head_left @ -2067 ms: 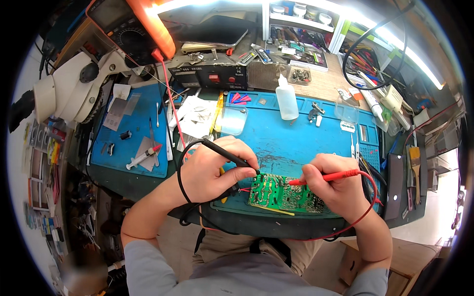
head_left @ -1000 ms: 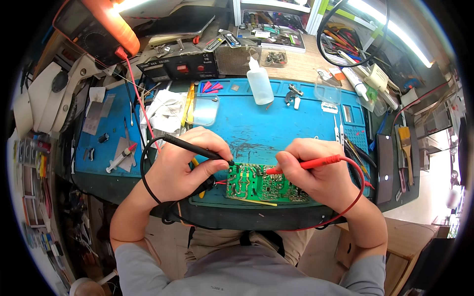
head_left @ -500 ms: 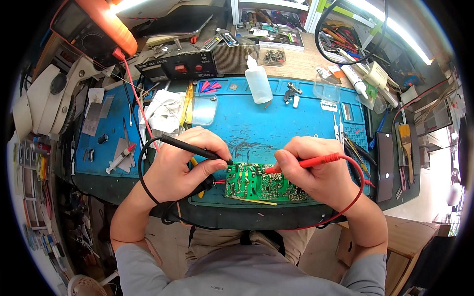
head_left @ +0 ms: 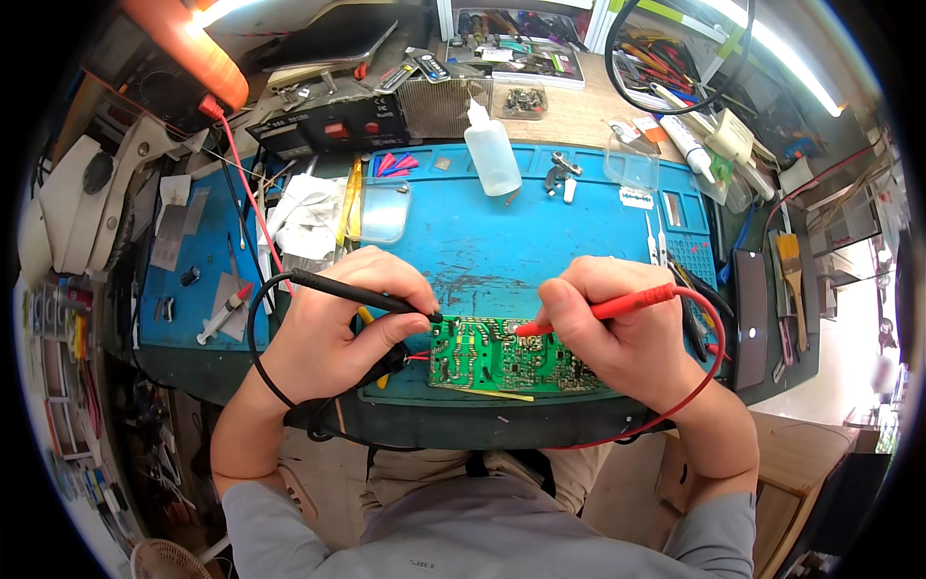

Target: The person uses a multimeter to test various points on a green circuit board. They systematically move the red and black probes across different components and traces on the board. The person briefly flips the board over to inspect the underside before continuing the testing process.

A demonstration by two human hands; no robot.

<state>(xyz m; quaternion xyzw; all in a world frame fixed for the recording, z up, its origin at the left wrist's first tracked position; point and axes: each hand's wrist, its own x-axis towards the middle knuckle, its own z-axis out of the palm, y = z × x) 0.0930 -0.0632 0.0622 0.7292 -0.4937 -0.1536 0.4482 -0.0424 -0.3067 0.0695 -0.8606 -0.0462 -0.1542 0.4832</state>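
A green circuit board (head_left: 469,359) lies solder side up near the front edge of the blue work mat (head_left: 482,227). My left hand (head_left: 352,314) is closed round a black test probe (head_left: 352,291), its tip at the board's upper left corner. Between the fingers of my right hand (head_left: 617,333) is a red test probe (head_left: 632,304); it points left, with its tip at the board's upper middle. My right hand covers the board's right end. Whether either tip touches metal is too small to tell. An orange multimeter (head_left: 159,68) stands at the far left.
A white squeeze bottle (head_left: 493,154) and a clear plastic box (head_left: 384,210) stand behind the board. Tweezers (head_left: 657,236) lie to the right, a syringe (head_left: 225,314) to the left. The black lead (head_left: 258,362) loops beside my left wrist, the red lead (head_left: 716,357) beside my right.
The whole scene has shifted slightly left in view. Both hands keep their probes; the red tip has moved slightly left and up along the board, while the black tip stays at the corner.
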